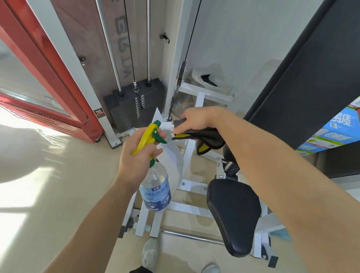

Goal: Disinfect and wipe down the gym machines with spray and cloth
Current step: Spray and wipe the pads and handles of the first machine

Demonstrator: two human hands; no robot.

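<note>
The left hand [137, 156] was curled round the neck of a clear plastic spray bottle with a blue label [156, 190]. It gripped just under the bottle's yellow and green trigger head [148, 134], with a finger lying across the green trigger. The bottle hung tilted, base towards the person and nozzle aimed forward at the white steel frame of the gym machine [199, 103].

Just beyond the nozzle, the right hand [194, 118] pinched a dark cloth with yellow edging [208, 138], the fingers closed over its bunched top while the rest drooped beneath the wrist. The cloth's near corner lay beside a short silver-white stub [166, 125] on the machine. It seemed to touch the stub, though the view was too cramped to be sure.

Below the right forearm sat the machine's black padded seat [233, 214], clear of both hands. A black weight stack [125, 109] stood behind the spray head, with chrome guide rods rising from it. A red-framed glass door [57, 74] stood at the left, and a blue printed cardboard box [341, 130] at the right. A crumpled white plastic bag [221, 79] lay behind the frame. Two grey trainers [149, 253] stood on the pale beige floor [66, 171].
</note>
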